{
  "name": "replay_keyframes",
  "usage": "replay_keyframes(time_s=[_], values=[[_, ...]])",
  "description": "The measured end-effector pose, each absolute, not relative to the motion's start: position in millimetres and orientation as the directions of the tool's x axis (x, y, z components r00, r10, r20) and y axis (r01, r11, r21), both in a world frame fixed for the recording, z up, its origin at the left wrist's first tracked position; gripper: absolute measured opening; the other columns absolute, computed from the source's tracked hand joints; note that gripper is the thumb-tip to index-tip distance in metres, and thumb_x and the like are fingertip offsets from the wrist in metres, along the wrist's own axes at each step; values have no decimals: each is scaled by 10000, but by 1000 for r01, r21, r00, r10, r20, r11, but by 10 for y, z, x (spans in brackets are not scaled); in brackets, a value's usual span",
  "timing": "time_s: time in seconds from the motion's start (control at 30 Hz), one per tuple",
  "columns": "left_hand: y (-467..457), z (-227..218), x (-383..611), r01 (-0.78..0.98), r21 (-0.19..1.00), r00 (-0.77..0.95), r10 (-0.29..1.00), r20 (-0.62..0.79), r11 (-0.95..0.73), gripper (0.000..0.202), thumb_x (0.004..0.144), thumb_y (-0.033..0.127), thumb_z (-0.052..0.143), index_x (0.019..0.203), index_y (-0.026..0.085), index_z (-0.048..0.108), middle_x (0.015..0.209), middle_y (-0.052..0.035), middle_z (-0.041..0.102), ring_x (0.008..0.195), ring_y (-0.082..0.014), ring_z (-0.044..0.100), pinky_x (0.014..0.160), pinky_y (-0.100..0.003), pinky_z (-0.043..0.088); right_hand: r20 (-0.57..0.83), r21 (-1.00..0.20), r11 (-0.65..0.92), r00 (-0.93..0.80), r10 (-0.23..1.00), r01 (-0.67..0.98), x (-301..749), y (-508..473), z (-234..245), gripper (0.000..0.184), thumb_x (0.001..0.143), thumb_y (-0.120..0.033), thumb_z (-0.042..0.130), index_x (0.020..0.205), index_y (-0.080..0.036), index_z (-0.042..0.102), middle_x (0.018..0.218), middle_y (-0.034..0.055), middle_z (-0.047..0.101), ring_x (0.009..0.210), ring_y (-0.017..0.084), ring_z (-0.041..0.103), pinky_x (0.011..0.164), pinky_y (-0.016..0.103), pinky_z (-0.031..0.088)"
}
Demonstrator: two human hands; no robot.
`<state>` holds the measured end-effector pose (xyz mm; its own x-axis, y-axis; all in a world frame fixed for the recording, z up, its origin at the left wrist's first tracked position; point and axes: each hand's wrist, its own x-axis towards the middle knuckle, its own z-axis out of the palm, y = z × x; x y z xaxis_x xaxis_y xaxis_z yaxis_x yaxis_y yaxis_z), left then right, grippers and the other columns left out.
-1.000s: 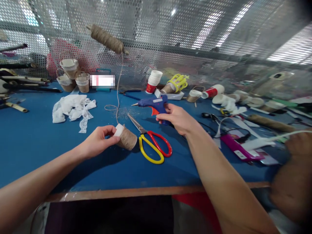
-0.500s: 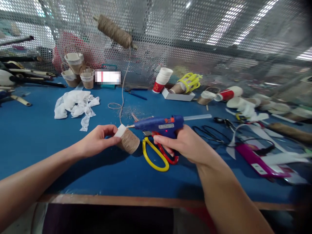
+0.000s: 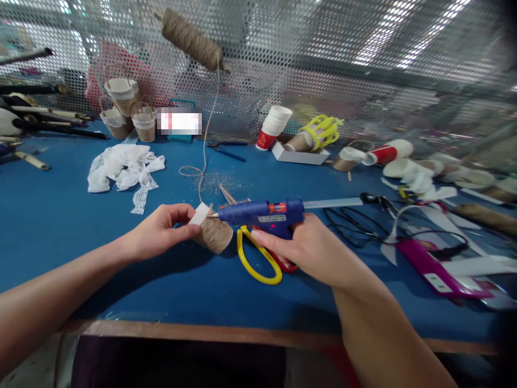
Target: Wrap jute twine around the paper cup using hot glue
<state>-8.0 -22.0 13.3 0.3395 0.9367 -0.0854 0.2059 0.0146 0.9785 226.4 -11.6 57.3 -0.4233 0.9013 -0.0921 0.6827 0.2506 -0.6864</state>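
My left hand (image 3: 172, 229) grips a small paper cup (image 3: 217, 235) by its white rim, thumb and fingers closed on it. Brown twine covers the cup's side, and it lies tilted with its base toward the right. In my right hand (image 3: 309, 245) is a blue hot glue gun (image 3: 262, 213), a clear glue stick jutting from its back and a red light lit. The gun's nozzle meets the cup near the rim. Under the gun lie scissors (image 3: 258, 264) with yellow and red handles. A strand of twine (image 3: 205, 145) runs from the cup up to a spool (image 3: 189, 40).
White lace (image 3: 123, 167) is heaped at the left, before several twine-wrapped baskets (image 3: 121, 97). Blue-handled pliers (image 3: 230, 151), stacked paper cups (image 3: 272, 129) and a white box (image 3: 301, 154) stand behind. At the right are black cables (image 3: 347, 226) and a purple power strip (image 3: 438, 269).
The glue gun's nozzle has moved slightly left and down along the cup's rim. My left hand stays on the cup. The view has shifted a little.
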Motion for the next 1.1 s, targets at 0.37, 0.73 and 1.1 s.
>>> replay_keyframes(time_s=[0.37,0.73,1.1], values=[[-220,123,-79,218,976,350,935,-54,-25,154,748,284,545,733,133,521,709,2,537,667,-119,495,650,-242,398,14,-611,361,-446,895,705,2240,-154,576,299,778,-329,510,514,-196,465,442,-48,457,406,89,403,414,230,355],[-218,99,-88,219,974,368,929,-32,-53,149,778,281,529,772,132,529,742,-8,549,693,-127,514,667,-249,413,74,-577,407,-452,889,708,2222,-175,581,272,771,-276,514,518,-196,457,426,-56,443,385,77,376,421,212,372],[-218,123,-72,176,982,407,913,-12,-66,255,796,268,525,1009,130,545,968,-75,611,874,-186,565,802,-307,441,104,-546,453,-479,872,705,2210,-199,576,201,759,-296,514,598,-189,568,521,-24,545,473,114,478,478,234,426]])
